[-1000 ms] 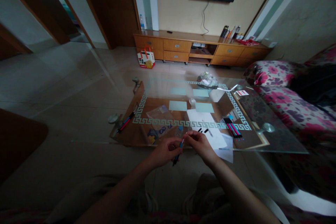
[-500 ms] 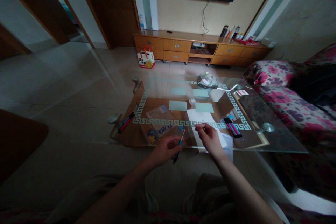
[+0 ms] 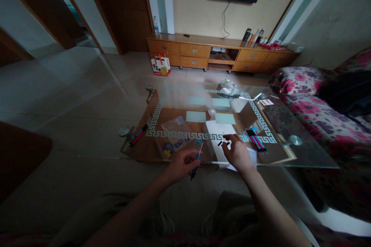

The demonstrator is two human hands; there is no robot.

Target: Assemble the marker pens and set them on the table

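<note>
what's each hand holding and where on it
Left hand pinches a thin blue pen refill around its middle. Right hand reaches over small black pen pieces; grip unclear.

I see a glossy glass table with a smooth wooden shelf showing through it. On that glass, matt white paper lies under my right hand. Left of the paper, my left hand pinches a slim blue plastic pen; further left sits a shiny clear plastic bag. Right of the paper lie smooth plastic pens. Beyond the table stands a polished wooden cabinet.
</note>
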